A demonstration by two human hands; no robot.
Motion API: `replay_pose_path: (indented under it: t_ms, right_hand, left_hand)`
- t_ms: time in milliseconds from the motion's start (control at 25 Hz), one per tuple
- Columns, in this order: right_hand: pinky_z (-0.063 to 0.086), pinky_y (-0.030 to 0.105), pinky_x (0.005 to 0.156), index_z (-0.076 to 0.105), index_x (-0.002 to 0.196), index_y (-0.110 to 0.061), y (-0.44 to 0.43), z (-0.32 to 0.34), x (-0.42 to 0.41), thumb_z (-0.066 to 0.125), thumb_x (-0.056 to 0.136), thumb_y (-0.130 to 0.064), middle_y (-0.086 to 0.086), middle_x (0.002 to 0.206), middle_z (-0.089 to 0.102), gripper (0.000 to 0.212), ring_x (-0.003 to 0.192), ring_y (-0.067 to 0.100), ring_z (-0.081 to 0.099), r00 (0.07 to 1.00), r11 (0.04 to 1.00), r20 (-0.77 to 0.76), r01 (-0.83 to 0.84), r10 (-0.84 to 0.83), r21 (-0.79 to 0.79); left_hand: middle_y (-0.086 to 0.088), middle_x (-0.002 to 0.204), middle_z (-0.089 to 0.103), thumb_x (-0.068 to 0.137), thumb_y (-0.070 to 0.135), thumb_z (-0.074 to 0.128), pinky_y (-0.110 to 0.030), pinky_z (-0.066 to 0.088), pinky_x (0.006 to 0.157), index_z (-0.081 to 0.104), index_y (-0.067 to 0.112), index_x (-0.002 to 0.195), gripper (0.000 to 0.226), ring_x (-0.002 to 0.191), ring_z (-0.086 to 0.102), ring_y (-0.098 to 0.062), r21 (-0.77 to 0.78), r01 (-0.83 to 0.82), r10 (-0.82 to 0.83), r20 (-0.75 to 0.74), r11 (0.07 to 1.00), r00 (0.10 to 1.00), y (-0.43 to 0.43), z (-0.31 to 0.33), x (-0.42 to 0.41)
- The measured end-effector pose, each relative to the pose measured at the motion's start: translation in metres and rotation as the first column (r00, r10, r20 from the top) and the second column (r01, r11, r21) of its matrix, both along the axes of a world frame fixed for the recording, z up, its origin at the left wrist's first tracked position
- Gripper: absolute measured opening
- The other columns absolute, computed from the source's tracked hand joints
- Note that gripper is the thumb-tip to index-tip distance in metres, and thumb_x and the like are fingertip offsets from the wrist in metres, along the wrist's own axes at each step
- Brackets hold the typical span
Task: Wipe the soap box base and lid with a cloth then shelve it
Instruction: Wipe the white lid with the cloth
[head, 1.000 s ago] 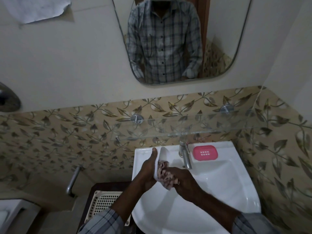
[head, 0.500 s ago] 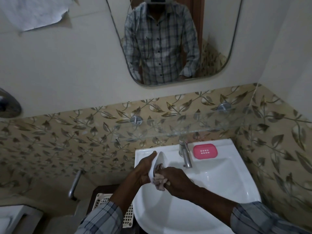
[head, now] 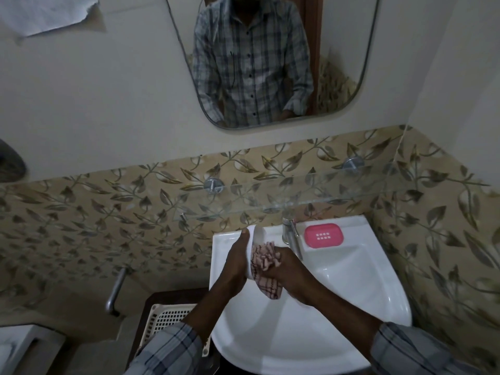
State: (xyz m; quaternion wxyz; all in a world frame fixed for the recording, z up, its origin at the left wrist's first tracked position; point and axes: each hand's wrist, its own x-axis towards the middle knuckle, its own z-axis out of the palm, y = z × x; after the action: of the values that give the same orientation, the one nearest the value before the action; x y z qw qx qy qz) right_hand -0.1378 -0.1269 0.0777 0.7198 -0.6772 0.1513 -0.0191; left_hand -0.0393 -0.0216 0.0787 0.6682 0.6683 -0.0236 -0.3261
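Note:
My left hand (head: 238, 262) holds a white soap box part (head: 258, 234) on edge over the left side of the sink; I cannot tell whether it is the base or the lid. My right hand (head: 286, 266) presses a bunched pink checked cloth (head: 266, 262) against its inner face. The cloth's tail hangs below both hands. A pink soap box part (head: 323, 235) with small slots lies flat on the sink's back ledge, right of the tap. The glass shelf (head: 311, 193) runs along the tiled wall above the sink.
The white sink (head: 351, 293) fills the lower middle, with a metal tap (head: 290, 236) at its back. A white perforated basket (head: 167, 318) sits on a dark stand to the left. A mirror (head: 351, 63) hangs above; a metal bar (head: 116, 290) is on the left wall.
The cloth has shifted up and down against the white part as my right hand rubs it; more cloth now hangs below. My left hand keeps holding the white part in place.

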Motion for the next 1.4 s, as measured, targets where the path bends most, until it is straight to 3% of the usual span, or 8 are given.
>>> replay_pose_path:
  t_ms: [280, 400, 520, 680, 840, 960, 1080, 1400]
  right_hand:
    - [0.056, 0.042, 0.08, 0.068, 0.1, 0.003, -0.018, 0.034, 0.023, 0.06, 0.087, 0.001, 0.019, 0.088, 0.071, 0.016, 0.083, 0.032, 0.068, 0.969, 0.729, -0.11, 0.241, -0.223, 0.641]
    - [0.055, 0.05, 0.094, 0.069, 0.11, 0.001, -0.016, 0.029, 0.014, 0.075, 0.08, 0.002, 0.021, 0.106, 0.074, 0.031, 0.101, 0.036, 0.07, 0.974, 0.917, 0.024, 0.205, -0.226, 0.343]
    - [0.057, 0.037, 0.092, 0.069, 0.114, -0.008, -0.035, 0.021, 0.007, 0.083, 0.075, -0.006, 0.006, 0.108, 0.076, 0.041, 0.102, 0.019, 0.071, 0.971, 0.986, 0.229, 0.102, -0.07, -0.131]
    - [0.056, 0.036, 0.08, 0.066, 0.108, -0.015, -0.027, 0.003, 0.004, 0.072, 0.08, -0.01, 0.002, 0.099, 0.076, 0.029, 0.093, 0.019, 0.07, 0.932, 0.659, 0.239, 0.001, 0.272, -0.752]
    - [0.06, 0.034, 0.078, 0.073, 0.093, -0.025, -0.015, 0.018, 0.008, 0.078, 0.082, -0.016, 0.002, 0.097, 0.078, 0.014, 0.09, 0.017, 0.074, 0.984, 0.987, 0.157, 0.1, -0.079, -0.128]
    - [0.06, 0.037, 0.079, 0.075, 0.099, -0.014, -0.021, 0.036, 0.02, 0.07, 0.088, -0.006, 0.017, 0.104, 0.076, 0.014, 0.09, 0.027, 0.074, 0.972, 0.919, -0.007, 0.226, -0.236, 0.323]
    - [0.056, 0.047, 0.087, 0.073, 0.096, -0.009, -0.024, 0.05, 0.026, 0.067, 0.087, 0.001, 0.025, 0.107, 0.072, 0.014, 0.09, 0.032, 0.07, 0.966, 0.917, -0.065, 0.257, -0.249, 0.306]
    - [0.062, 0.046, 0.08, 0.077, 0.098, -0.015, -0.018, 0.026, 0.023, 0.082, 0.077, -0.012, 0.015, 0.099, 0.077, 0.021, 0.093, 0.033, 0.074, 0.963, 0.928, 0.058, 0.237, -0.264, 0.287]
  left_hand:
    - [0.032, 0.144, 0.036, 0.095, 0.065, 0.032, -0.018, 0.035, 0.112, 0.008, 0.025, 0.159, 0.078, 0.139, 0.037, -0.003, 0.083, 0.199, -0.204, 0.652, 0.976, 0.73, 0.014, -0.017, -0.015]
    - [0.029, 0.151, 0.028, 0.094, 0.068, 0.029, -0.021, 0.034, 0.113, 0.007, 0.044, 0.155, 0.07, 0.143, 0.032, 0.001, 0.142, 0.352, -0.367, 0.578, 0.925, 0.729, 0.017, -0.01, -0.008]
    - [0.0, 0.146, 0.052, 0.089, 0.077, 0.021, -0.032, 0.047, 0.101, 0.05, 0.046, 0.138, 0.064, 0.126, 0.057, -0.014, -0.131, 0.126, -0.127, 0.007, 0.983, 0.992, 0.013, 0.004, 0.008]
    - [-0.024, 0.117, 0.063, 0.092, 0.069, 0.039, -0.05, 0.044, 0.097, 0.054, 0.003, 0.137, 0.082, 0.107, 0.059, -0.038, -0.138, 0.065, -0.12, -0.444, 0.988, 0.888, -0.008, 0.03, 0.021]
    - [-0.017, 0.118, 0.07, 0.093, 0.064, 0.045, -0.037, 0.059, 0.075, 0.066, 0.013, 0.123, 0.063, 0.11, 0.066, -0.032, -0.073, -0.101, 0.091, -0.128, 0.992, 0.988, -0.023, 0.017, -0.006]
    - [0.002, 0.137, 0.062, 0.091, 0.064, 0.046, -0.021, 0.054, 0.09, 0.047, 0.021, 0.144, 0.068, 0.126, 0.059, -0.014, -0.16, 0.038, 0.022, 0.359, 0.986, 0.933, -0.011, -0.014, -0.022]
    - [0.015, 0.157, 0.038, 0.091, 0.065, 0.046, -0.019, 0.042, 0.107, 0.009, 0.018, 0.158, 0.089, 0.141, 0.04, -0.003, -0.035, 0.221, -0.167, 0.544, 0.975, 0.823, 0.004, -0.026, -0.019]
    - [0.032, 0.158, 0.019, 0.096, 0.053, 0.047, -0.022, 0.03, 0.116, 0.003, 0.044, 0.154, 0.073, 0.148, 0.023, 0.001, 0.11, 0.379, -0.383, 0.482, 0.919, 0.788, 0.018, -0.017, -0.003]
